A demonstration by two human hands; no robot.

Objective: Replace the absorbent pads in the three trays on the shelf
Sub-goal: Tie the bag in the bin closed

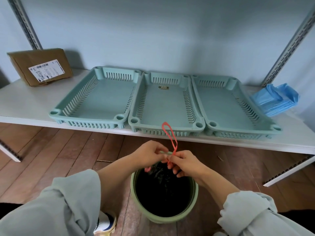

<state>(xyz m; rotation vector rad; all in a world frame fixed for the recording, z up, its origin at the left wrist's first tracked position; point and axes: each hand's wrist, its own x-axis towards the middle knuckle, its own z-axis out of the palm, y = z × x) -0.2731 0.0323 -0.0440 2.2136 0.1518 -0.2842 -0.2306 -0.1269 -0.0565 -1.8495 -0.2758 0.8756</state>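
Observation:
Three teal slotted trays stand side by side on the white shelf: the left tray [56, 114], the middle tray [134, 120] and the right tray [213, 124]. All three show bare bottoms. A stack of folded blue absorbent pads [276, 99] lies on the shelf to the right of them. Below the shelf, my left hand [150, 155] and my right hand [185, 165] pinch the red drawstring [170, 135] of a black bin bag [162, 184] inside a green bin [196, 189]. One red loop sticks up in front of the middle tray.
A brown cardboard box [40, 65] with a white label stands at the shelf's back left. Slotted metal uprights [288, 46] frame the shelf. The floor is wooden boards. A shoe [105, 223] shows beside the bin at the bottom.

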